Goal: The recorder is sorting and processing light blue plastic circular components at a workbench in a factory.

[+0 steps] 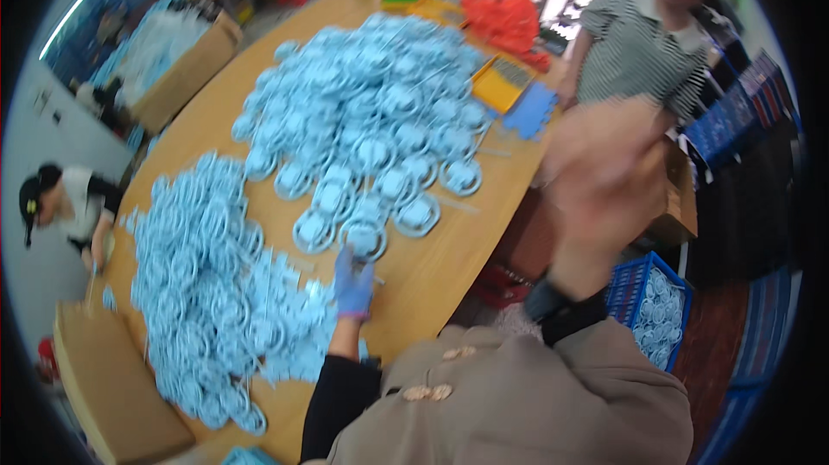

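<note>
My left hand (354,288), in a thin blue-violet glove, is low over the table. Its fingers are stretched out and reach the near edge of a light blue round plastic piece (364,237). That piece lies at the front of a large heap of similar round pieces (371,111). Raised high on the right, close to the camera, is my right hand (609,176). It is bare and smeared by motion, so its fingers and anything in them cannot be made out. A dark band (546,299) sits at its wrist.
A second light blue heap (199,284) covers the table's left side. At the far right of the table (449,262) are a yellow tray (503,83) and a red bag (496,12). A blue crate (630,288) of pieces stands lower right. Two people are nearby, left and right.
</note>
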### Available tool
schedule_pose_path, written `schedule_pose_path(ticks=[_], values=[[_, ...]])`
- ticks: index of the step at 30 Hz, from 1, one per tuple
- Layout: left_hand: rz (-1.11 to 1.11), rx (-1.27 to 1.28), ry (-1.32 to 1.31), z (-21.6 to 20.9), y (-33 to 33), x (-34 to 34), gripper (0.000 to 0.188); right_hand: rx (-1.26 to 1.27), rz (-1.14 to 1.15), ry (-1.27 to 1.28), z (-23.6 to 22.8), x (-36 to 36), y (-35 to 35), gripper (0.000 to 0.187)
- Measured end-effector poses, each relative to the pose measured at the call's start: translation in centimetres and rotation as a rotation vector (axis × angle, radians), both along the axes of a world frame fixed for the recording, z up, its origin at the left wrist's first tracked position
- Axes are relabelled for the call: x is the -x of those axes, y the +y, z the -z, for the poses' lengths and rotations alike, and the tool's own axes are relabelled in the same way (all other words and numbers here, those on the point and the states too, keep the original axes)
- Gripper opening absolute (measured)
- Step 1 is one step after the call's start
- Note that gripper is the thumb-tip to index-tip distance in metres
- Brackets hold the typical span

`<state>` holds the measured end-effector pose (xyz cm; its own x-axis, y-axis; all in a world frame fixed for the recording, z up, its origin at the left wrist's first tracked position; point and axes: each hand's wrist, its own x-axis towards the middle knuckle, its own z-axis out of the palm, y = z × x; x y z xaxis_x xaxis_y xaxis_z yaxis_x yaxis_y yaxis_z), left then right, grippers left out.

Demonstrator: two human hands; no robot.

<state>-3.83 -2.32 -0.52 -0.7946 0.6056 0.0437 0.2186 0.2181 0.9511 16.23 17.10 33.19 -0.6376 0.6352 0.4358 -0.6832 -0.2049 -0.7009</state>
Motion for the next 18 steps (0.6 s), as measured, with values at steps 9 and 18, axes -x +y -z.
schedule_pose_path(ticks=[9, 18], values=[[0.049, 0.07, 0.302, 2.1, 0.3, 2.0, 0.063, -0.12, 0.512, -0.394, 13.0, 5.7, 9.2, 0.007], [0.108, -0.06, -0.238, 0.0, 1.3, -0.6, 0.057, -0.846, 0.154, -1.365, 32.6, 11.3, -3.4, 0.075]])
